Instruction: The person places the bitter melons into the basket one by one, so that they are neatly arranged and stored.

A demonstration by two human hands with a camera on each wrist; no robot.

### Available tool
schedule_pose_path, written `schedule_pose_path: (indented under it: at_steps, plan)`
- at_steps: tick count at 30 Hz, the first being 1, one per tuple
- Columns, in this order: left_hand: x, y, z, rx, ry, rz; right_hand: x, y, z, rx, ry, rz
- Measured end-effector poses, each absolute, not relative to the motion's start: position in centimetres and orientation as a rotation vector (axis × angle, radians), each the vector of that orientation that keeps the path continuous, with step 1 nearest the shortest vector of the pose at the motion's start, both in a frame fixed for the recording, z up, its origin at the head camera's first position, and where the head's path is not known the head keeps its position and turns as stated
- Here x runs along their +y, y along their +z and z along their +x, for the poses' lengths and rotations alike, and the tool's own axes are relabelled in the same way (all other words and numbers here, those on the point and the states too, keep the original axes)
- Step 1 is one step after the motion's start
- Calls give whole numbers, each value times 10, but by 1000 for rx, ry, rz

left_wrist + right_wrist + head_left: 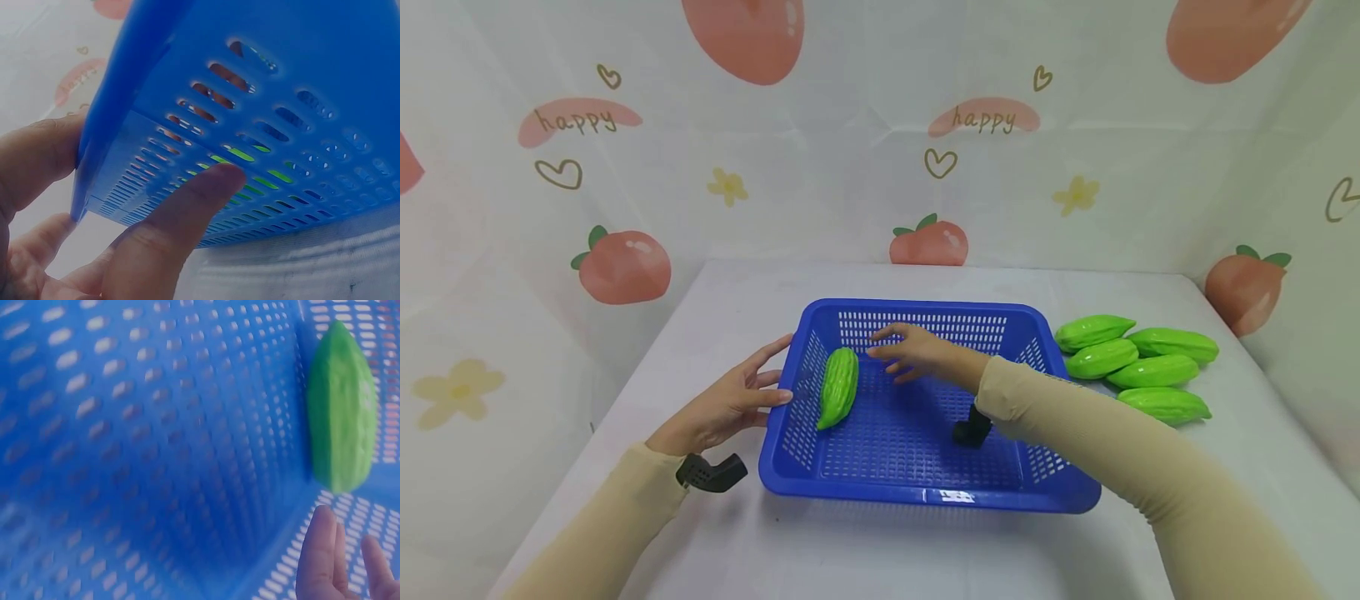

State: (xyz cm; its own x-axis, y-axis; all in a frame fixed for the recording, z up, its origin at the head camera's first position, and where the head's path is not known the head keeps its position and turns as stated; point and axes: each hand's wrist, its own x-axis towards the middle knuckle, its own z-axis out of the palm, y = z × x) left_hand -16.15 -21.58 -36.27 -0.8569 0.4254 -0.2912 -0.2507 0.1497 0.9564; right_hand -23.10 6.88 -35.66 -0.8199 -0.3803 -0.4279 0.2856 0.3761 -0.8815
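A blue plastic basket with slotted walls stands on the table. Inside, along its left wall, lies one green bitter melon, which also shows at the right of the right wrist view. My right hand is over the basket, just right of that bitter melon, with its fingers spread and nothing held. At the basket's left side, my left hand touches the outside. In the left wrist view its thumb lies against the slotted wall, while another finger meets the rim.
Several more bitter melons lie in a group on the table, right of the basket. A white cloth printed with peaches and flowers hangs behind. A black device is strapped to the left wrist.
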Motion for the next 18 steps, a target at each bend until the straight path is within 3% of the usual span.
schedule_pose_path:
  at_steps: [18]
  plan:
    - [-215,-361,-161,1933,1751,148,147,-301,-220,1988,-1643,-312]
